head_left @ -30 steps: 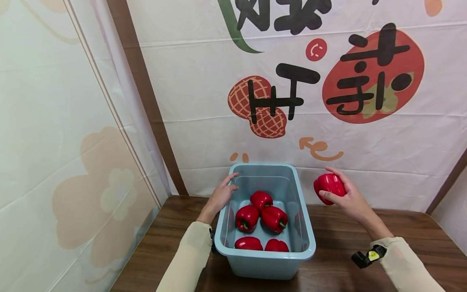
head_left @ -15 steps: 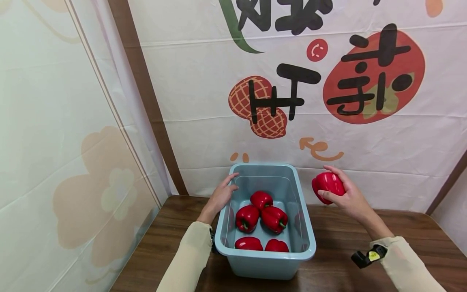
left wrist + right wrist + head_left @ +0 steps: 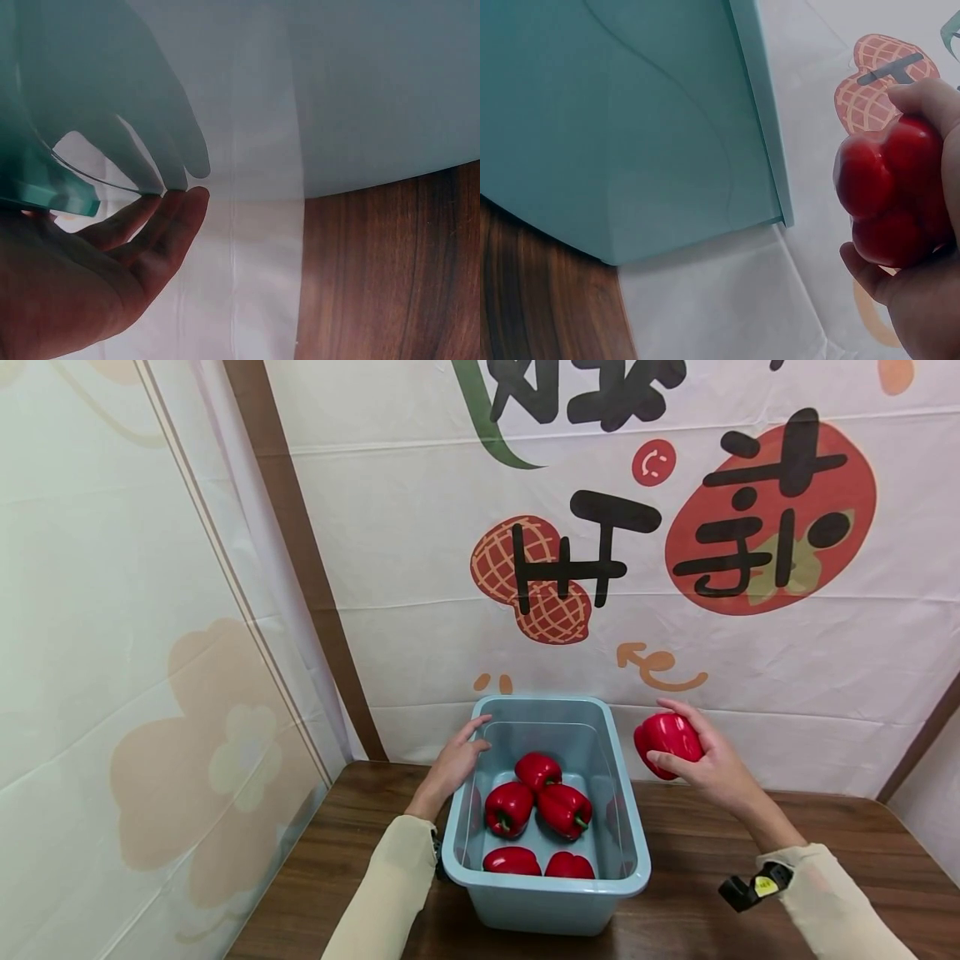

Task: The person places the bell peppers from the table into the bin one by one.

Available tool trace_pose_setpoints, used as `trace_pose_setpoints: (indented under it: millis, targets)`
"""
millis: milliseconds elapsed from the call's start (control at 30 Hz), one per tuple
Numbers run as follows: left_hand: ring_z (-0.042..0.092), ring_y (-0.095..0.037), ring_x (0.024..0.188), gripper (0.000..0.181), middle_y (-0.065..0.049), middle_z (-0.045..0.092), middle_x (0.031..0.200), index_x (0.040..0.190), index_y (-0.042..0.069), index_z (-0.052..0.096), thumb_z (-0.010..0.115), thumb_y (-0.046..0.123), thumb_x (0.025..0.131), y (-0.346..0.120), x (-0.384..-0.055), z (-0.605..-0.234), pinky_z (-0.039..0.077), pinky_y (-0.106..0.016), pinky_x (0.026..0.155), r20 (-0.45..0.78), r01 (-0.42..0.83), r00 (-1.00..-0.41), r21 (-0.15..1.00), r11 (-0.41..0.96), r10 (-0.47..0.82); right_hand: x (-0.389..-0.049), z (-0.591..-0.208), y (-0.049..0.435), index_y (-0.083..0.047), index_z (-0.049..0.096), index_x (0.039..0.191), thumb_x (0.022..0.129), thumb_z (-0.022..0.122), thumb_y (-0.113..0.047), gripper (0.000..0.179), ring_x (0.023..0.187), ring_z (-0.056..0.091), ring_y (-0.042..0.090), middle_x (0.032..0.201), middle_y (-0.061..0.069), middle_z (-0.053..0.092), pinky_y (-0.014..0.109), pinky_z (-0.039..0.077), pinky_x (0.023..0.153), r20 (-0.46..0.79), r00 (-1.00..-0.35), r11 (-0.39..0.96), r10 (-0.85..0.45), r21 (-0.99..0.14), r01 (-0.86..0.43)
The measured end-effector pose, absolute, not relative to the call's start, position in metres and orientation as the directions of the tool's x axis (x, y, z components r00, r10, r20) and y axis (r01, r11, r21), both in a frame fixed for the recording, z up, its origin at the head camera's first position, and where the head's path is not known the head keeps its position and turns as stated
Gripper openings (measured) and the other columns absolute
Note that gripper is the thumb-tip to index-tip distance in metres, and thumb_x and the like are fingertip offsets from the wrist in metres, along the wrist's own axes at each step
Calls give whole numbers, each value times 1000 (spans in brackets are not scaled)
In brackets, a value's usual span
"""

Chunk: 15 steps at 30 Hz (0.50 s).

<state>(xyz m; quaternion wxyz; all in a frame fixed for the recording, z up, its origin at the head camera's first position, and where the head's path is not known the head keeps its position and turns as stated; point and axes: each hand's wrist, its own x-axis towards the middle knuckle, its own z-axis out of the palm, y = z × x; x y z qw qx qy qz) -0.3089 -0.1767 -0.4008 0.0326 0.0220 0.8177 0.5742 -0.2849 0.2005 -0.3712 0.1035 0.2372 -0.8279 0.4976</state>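
My right hand point(image 3: 720, 774) grips a glossy red bell pepper point(image 3: 666, 742) in the air, to the right of a light blue plastic bin point(image 3: 542, 902). In the right wrist view the lobed end of that bell pepper point(image 3: 892, 191) points toward the bin wall point(image 3: 660, 150). My left hand point(image 3: 450, 768) holds the bin's left rim, thumb over the edge. Seen from the left wrist, the fingers point(image 3: 176, 225) lie against the outer wall. Inside the bin are several red bell peppers, among them one with a green stem point(image 3: 564, 810) and one at its left point(image 3: 509, 808).
The bin stands on a dark wood-grain table point(image 3: 705, 860). Right behind it hangs a white printed cloth point(image 3: 420, 610), and another pale cloth point(image 3: 150, 652) closes off the left side. A black wrist camera point(image 3: 750, 889) sits on the right forearm.
My right hand has drifted slightly left toward the bin with the bell pepper in it. The left hand, the bin and the bell peppers inside have stayed put.
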Motion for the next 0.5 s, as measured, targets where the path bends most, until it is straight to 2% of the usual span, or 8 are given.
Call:
trace_pose_setpoints:
  millis: [500]
  targets:
    - [42,-39,134,53,-11,31,160,152,26,40,44,26,99,-176,-310,-402,32,-66,107,-39,-13,-997,939,342,67,-284,-367,194,-21,32,153,79,81,-15,89,127,39,42,146,18,38,31,57,74,373,-880,402,-294,-787,-468]
